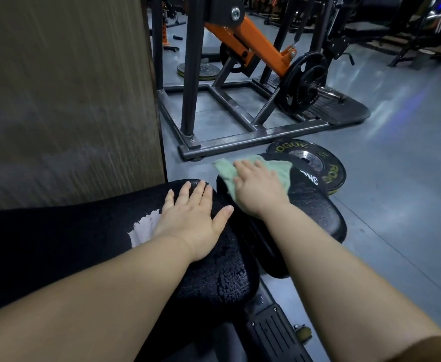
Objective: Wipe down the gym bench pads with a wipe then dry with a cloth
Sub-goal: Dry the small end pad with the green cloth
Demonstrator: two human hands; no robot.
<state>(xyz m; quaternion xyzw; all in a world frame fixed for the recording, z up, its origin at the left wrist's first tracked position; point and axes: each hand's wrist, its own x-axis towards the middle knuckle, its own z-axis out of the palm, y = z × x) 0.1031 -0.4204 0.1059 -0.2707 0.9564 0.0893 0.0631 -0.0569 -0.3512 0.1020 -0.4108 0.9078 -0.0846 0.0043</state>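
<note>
Head view: we judge drying underway; left hand (193,218) flat on black textured bench pad (219,270), right hand (258,189) flat, pressing pale green cloth (224,173); next, sweep nearward.

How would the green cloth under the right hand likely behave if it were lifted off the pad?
Probably floppy: the green cloth lies creased and follows the rounded end of the pad. Likely light, being thin and mostly covered by the right hand. It may slide easily, since the pad looks glossy.
</note>
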